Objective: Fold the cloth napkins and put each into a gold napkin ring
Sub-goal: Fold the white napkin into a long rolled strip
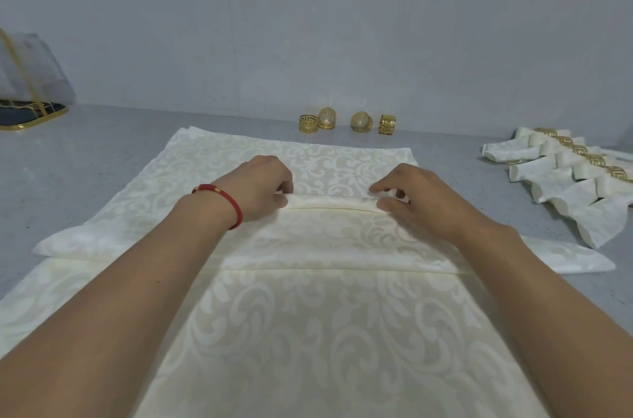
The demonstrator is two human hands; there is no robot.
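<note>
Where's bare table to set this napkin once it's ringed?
Bare table lies left of the spread napkin, up to the gold-framed stand. The right is crowded with finished napkins; loose gold rings line the wall.

Two bare forearms show, with no sleeves reaching the wrists. The left hand (260,188) has a red cord bracelet (222,203) around the wrist just behind it, a thin band with small gold beads on top. The right hand (421,198) wears nothing. Short, unpainted nails show on its fingers (378,189).
</note>
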